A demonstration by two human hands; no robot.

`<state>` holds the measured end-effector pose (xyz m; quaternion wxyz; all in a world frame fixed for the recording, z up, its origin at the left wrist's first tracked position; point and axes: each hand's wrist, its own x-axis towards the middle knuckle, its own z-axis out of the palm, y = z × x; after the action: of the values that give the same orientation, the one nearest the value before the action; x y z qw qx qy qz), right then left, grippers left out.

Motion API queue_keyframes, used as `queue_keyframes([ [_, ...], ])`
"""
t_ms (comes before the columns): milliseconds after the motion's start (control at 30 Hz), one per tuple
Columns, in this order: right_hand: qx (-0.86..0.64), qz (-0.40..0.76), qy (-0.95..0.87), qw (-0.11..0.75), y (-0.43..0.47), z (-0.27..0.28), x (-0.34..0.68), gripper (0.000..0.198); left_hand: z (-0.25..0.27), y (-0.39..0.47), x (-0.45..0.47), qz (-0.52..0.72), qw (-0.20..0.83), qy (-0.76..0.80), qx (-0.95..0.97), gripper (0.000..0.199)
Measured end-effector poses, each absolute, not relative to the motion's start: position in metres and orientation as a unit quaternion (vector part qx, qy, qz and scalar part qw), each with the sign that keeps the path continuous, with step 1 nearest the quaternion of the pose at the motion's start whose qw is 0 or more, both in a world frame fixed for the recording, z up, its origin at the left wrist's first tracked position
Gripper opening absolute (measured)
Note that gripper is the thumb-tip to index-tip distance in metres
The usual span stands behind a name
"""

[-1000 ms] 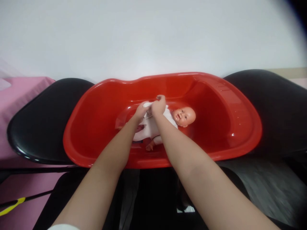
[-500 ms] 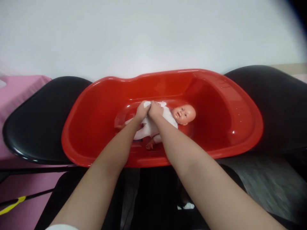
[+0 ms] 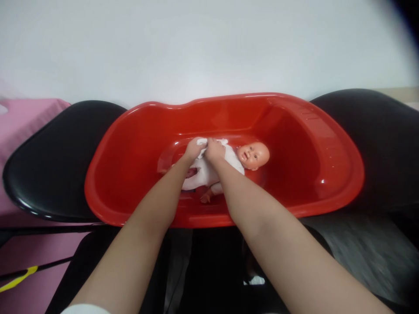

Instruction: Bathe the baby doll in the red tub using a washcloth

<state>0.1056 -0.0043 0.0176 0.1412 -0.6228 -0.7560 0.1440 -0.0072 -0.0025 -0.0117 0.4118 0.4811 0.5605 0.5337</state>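
Note:
A baby doll (image 3: 253, 155) lies in a red baby bathtub (image 3: 131, 144), its bald head toward the right and its body white. Over the doll's middle, my left hand (image 3: 193, 150) and my right hand (image 3: 214, 150) are close together, both closed on a white cloth (image 3: 202, 142). The cloth bunches up between the two fists. Whether it is a separate cloth or part of the doll's clothing, I cannot tell. My right wrist crosses in front of the doll's torso. One doll hand (image 3: 206, 197) shows below my forearms.
Black chair seats stand on both sides of the tub, a left seat (image 3: 49, 165) and a right seat (image 3: 376, 148). Pink fabric (image 3: 26, 117) hangs at the far left. A pale wall (image 3: 196, 48) rises behind the tub.
My hands have come slightly apart, and more of the white cloth shows between them. The doll and tub appear shifted a little to the right in view.

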Motion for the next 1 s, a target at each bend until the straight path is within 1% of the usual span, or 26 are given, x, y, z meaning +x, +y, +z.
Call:
queue_keyframes([
  [167,-0.625,0.150,-0.753,0.140,-0.005,0.020,0.104,0.030,-0.014,0.000,-0.007,0.552,0.370,0.562,0.493,0.018],
  [267,-0.622,0.156,-0.756,0.130,-0.006,0.021,0.103,0.032,-0.013,0.002,-0.006,0.563,0.349,0.575,0.480,0.019],
  [400,-0.617,0.162,-0.759,0.131,-0.006,0.021,0.102,0.032,-0.015,0.001,-0.005,0.562,0.366,0.565,0.480,0.011],
  [533,-0.613,0.156,-0.765,0.122,-0.006,0.019,0.102,0.032,-0.014,0.001,-0.004,0.519,0.377,0.573,0.510,0.008],
  [600,-0.608,0.158,-0.769,0.115,-0.007,0.019,0.101,0.031,-0.012,0.001,-0.003,0.501,0.368,0.590,0.516,0.012],
  [700,-0.605,0.163,-0.772,0.112,-0.007,0.019,0.100,0.030,-0.010,0.004,-0.004,0.489,0.326,0.625,0.513,0.016],
  [833,-0.613,0.165,-0.764,0.114,-0.006,0.018,0.098,0.030,-0.015,0.009,-0.008,0.496,0.289,0.648,0.501,0.015],
  [900,-0.610,0.158,-0.767,0.117,-0.006,0.018,0.097,0.032,-0.019,0.010,-0.009,0.521,0.292,0.651,0.468,0.013],
  [1000,-0.605,0.144,-0.774,0.122,-0.007,0.019,0.096,0.033,-0.021,0.008,-0.008,0.568,0.351,0.644,0.374,0.014],
])
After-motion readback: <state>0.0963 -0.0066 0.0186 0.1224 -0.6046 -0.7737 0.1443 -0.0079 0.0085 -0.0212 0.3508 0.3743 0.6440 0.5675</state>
